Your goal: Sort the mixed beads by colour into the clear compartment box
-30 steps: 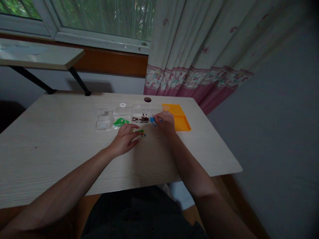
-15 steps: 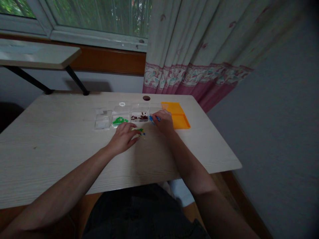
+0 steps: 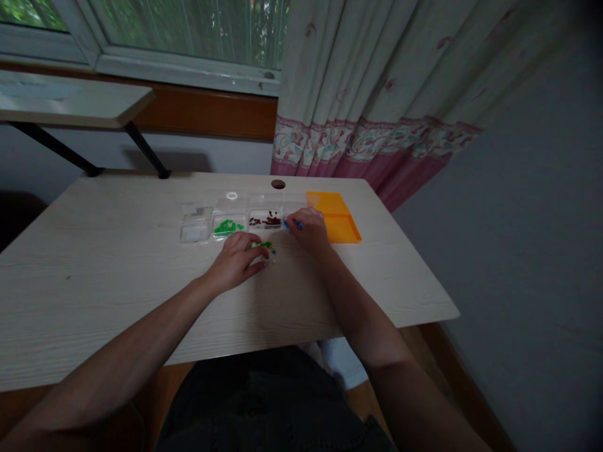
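Pale wood table [image 3: 94, 263] under a window [image 3: 188, 31], curtain [image 3: 367, 94] at right. Our left hand [image 3: 233, 262] covers loose beads [image 3: 267, 248], and we cannot tell its grip. Our right hand [image 3: 308, 232] pinches blue beads [image 3: 287, 224] by the clear box [image 3: 196, 225].

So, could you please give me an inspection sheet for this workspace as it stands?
Surface: pale wooden table, round hole at its far edge.
Job's things: row of clear boxes with green beads, brown beads, blue beads; loose beads on the table.
Clutter: orange tray right of the boxes.
Hands: left hand touches the loose beads; right hand at the blue beads; grip unclear.
Cables: nothing seen.
Surroundings: window, flowered curtain, second table behind.
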`<state>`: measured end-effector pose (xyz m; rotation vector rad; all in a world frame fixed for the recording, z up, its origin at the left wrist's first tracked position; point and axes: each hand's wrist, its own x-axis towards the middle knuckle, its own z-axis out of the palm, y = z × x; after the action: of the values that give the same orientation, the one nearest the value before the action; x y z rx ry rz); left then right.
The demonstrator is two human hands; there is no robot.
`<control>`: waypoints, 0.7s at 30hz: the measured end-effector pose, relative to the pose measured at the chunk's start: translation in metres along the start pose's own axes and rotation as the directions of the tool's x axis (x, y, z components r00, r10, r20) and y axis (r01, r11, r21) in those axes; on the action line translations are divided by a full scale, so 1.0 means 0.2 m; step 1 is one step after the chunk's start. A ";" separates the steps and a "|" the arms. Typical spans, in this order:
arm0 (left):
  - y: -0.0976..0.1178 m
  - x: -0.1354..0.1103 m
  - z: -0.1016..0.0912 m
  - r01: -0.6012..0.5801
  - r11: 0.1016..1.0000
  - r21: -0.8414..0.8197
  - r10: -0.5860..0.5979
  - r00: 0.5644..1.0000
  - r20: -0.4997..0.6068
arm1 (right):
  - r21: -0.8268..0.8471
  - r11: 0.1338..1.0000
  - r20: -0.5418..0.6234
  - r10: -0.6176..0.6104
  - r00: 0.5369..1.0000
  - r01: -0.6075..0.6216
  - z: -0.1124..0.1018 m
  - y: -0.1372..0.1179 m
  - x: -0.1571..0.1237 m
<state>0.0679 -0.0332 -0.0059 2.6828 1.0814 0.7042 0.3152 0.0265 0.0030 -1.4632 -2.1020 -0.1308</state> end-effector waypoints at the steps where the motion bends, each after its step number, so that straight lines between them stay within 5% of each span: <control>1: 0.00 0.00 0.00 0.002 1.000 -0.002 -0.002 1.000 0.003 | -0.001 1.000 -0.001 -0.001 1.000 0.001 0.00 0.00 0.00; 13: 0.03 0.02 0.04 0.040 0.999 0.027 -0.040 0.999 -0.028 | 0.006 1.000 0.020 -0.004 1.000 0.004 0.00 -0.02 0.00; 21: -0.02 0.02 -0.02 0.073 0.996 0.055 -0.070 0.996 -0.054 | 0.006 1.000 0.019 -0.008 1.000 0.008 0.00 -0.01 -0.01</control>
<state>0.0655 -0.0273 -0.0031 2.6709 1.2218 0.7459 0.3142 0.0252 0.0024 -1.4579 -2.1221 -0.1134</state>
